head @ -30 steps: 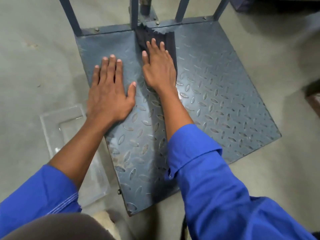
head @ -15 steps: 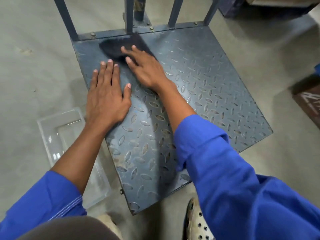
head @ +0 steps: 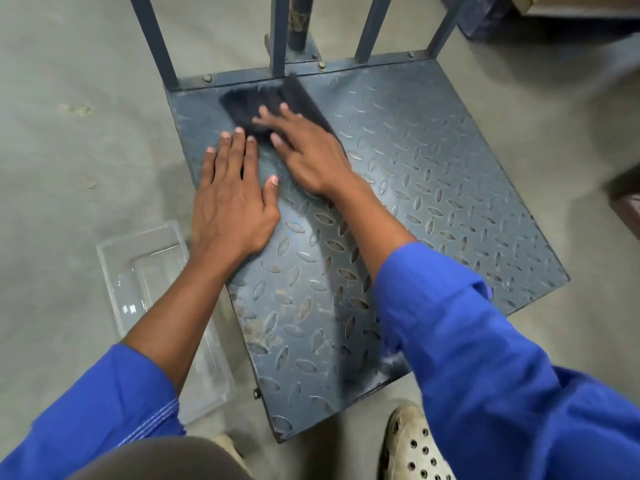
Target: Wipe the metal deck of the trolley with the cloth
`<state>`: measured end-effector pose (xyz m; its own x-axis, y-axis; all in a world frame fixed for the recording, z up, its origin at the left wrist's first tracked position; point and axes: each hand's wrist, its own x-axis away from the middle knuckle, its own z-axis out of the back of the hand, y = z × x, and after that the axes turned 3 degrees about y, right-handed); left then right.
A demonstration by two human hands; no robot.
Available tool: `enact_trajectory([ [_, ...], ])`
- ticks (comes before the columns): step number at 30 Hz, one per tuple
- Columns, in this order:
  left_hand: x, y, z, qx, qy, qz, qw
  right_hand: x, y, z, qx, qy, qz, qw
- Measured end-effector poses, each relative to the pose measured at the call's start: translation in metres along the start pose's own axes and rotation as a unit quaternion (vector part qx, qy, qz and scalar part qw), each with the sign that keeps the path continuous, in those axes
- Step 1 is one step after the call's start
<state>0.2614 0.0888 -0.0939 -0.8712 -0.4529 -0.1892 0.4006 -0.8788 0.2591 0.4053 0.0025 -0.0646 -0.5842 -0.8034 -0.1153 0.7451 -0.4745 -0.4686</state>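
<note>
- Where the right hand (head: 311,157) meets the cloth (head: 256,100), its fingers (head: 273,116) are straight and spread, lying flat on top and pressing it down rather than curling round it.
- That hand is a little blurred, so I can't quite say whether its thumb sits on cloth or on bare metal.
- The cloth is dark and bunched on the far left part of the deck (head: 433,188), right against the back rail below the uprights (head: 154,39). One edge runs back under the right palm.
- The left hand (head: 232,202) rests palm-down on the bare deck, gripping nothing.
- Its fingers (head: 230,150) are straight and close together, thumb out to the side, with the tips just beside the cloth's near edge.
- The deck is blue-grey tread plate with raised lozenges and rusty patches along its near left edge.
- Both forearms are bare below blue sleeves (head: 485,341).
- A clear tray (head: 149,289) lies on the floor (head: 69,150), just beside the deck's left edge.
- A pale shoe (head: 412,448) with holes stands at the deck's near edge.
</note>
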Motion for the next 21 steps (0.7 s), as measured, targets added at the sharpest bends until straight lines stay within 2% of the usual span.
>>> enact_trajectory([
  [1,0.000,0.000,0.000,-0.001,-0.002,0.000,1.000,0.015,0.002,0.003,-0.045,0.019,-0.006,0.999],
  [3,0.001,-0.001,-0.001,-0.006,-0.005,0.001,1.000,0.031,0.008,0.012,-0.098,0.121,-0.055,0.986],
  [5,0.002,-0.001,-0.002,-0.006,-0.006,0.000,1.000,0.021,0.020,0.020,-0.082,0.192,-0.141,0.968],
  [7,0.002,-0.001,-0.002,-0.004,-0.008,0.003,1.000,-0.004,0.031,0.022,-0.036,0.147,-0.180,0.972],
  [10,0.001,-0.001,0.001,-0.002,-0.012,0.005,1.000,-0.016,0.031,0.013,0.031,0.025,-0.077,0.996],
  [15,0.004,-0.001,0.004,0.008,-0.016,0.004,1.000,0.074,0.018,0.013,-0.101,0.047,-0.081,0.990],
  [17,0.007,0.000,0.006,0.008,-0.017,0.007,1.000,0.108,0.023,0.016,-0.234,0.076,-0.114,0.963],
  [19,0.011,0.001,0.007,0.012,-0.023,0.010,1.000,0.109,0.035,0.025,-0.364,0.164,-0.174,0.900],
  [20,0.012,0.002,0.006,0.013,-0.023,0.011,1.000,0.100,0.037,0.034,-0.373,0.218,-0.202,0.879],
  [21,0.015,0.002,0.006,0.013,-0.022,0.012,1.000,0.088,0.040,0.038,-0.351,0.258,-0.214,0.874],
])
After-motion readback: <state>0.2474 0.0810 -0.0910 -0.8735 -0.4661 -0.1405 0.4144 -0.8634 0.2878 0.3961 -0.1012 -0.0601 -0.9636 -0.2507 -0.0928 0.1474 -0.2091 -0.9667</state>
